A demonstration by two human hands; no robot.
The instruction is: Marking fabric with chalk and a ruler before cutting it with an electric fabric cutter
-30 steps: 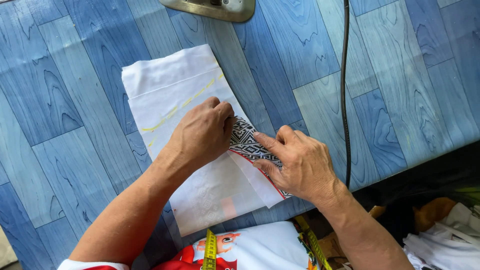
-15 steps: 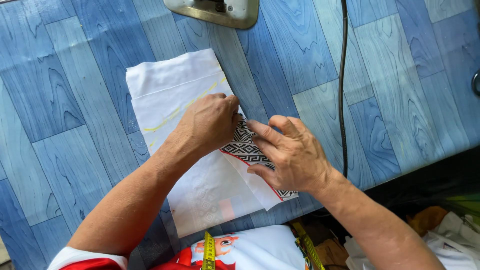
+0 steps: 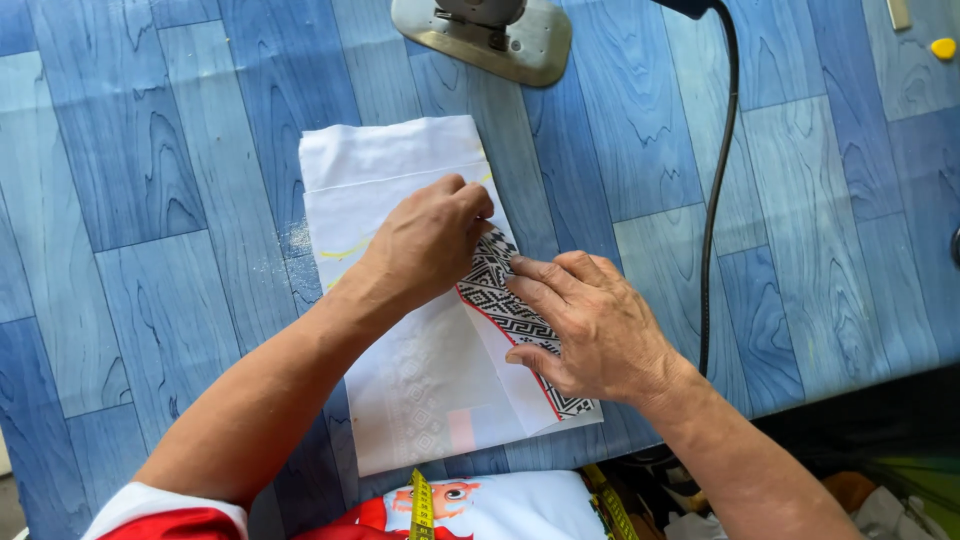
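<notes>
Versus half a second earlier, the white cloth was seen lower and further right in frame, with more of the metal base plate exposed at top centre; hand poses were barely changed. The left hand was pressed on the cloth mid-frame, fingers curled tight at the top end of the black-and-white patterned strip. The right hand was laid flat on that strip, fingers stretched, nothing gripped. The strip was run diagonally along the cloth's right edge. A black cable was hung just right of the right hand. Open blue wood-grain table was left clear on the left and far right.
</notes>
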